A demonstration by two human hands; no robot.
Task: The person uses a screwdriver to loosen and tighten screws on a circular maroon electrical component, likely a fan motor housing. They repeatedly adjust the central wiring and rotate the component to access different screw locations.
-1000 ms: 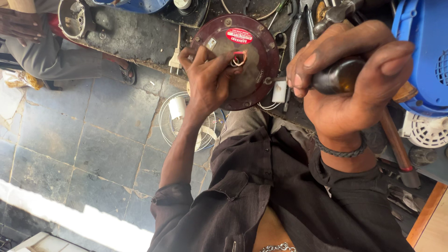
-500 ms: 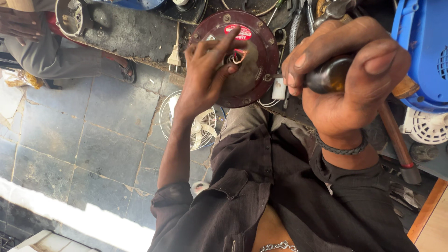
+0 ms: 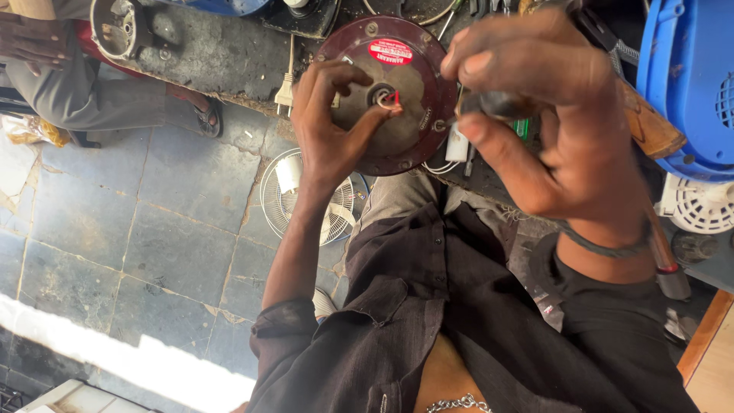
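A round dark-red metal motor housing (image 3: 397,99) with a red oval label lies on the dirty grey surface (image 3: 206,53), a short red wire (image 3: 391,97) sticking from its central hole. The left hand (image 3: 332,126) rests on the housing, its fingertips (image 3: 386,113) pinching at that wire. Just right of the housing, the right hand (image 3: 547,122) is clenched around a dark-handled tool (image 3: 497,105). A white plug (image 3: 285,93) lies beside the housing's left edge; a blue plastic casing (image 3: 688,84) stands far right.

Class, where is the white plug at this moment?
In the head view the white plug lies at the workbench edge, upper middle, just left of the left hand and the round maroon motor cover that it holds.
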